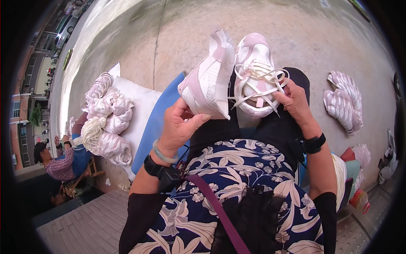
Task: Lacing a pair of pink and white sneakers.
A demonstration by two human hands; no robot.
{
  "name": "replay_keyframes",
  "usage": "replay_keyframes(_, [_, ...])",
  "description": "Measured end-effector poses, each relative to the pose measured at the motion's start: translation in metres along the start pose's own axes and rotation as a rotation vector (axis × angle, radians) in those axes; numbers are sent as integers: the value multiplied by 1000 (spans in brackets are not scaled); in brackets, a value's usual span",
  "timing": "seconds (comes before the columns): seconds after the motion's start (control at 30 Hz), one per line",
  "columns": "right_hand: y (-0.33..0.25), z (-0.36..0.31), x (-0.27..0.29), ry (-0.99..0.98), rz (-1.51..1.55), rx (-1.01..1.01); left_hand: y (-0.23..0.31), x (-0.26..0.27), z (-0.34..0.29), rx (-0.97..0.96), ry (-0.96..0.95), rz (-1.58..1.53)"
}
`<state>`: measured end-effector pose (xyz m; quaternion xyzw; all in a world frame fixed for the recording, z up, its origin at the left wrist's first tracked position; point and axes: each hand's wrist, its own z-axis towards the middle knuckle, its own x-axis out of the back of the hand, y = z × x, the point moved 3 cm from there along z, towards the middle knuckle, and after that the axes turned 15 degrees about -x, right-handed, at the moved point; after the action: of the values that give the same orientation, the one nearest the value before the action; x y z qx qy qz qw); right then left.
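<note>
My left hand is closed on a white and pink shoe upper, which is tilted up on its side, its pale flat lower edge facing right. No sole shows on it. Beside it, a white and pink sneaker points its toe away from me above my knees. Cream laces cross its tongue in loose loops. My right hand pinches the lace and the sneaker's right edge near the ankle opening. The two pieces nearly touch, and a lace strand runs between them. Whether the sneaker has a sole is hidden.
Bundles of pink-white shoe uppers lie on a white sheet at left, with cream laces among them. More uppers rest on the concrete floor at right. A seated person is at far left. Blue material lies by my left knee.
</note>
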<state>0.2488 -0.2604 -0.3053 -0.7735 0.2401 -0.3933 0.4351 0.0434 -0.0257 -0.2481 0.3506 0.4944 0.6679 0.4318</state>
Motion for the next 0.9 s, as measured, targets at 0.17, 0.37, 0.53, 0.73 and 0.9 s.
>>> replay_keyframes(0.17, [0,-4,-2,-48,42,-55,20,-36,8,-151,-322,417])
replay_keyframes(0.37, [10,-4,-2,-49,39,-4,29,-88,19,-415,-564,700])
replay_keyframes(0.53, [8,-24,1,-62,255,-70,14,-112,22,-545,-788,764])
replay_keyframes(0.73, [-34,-63,9,318,-166,494,5,-124,26,-617,-861,680])
replay_keyframes(0.9, [-37,-64,-9,403,-378,566,7,-113,29,-633,-862,525])
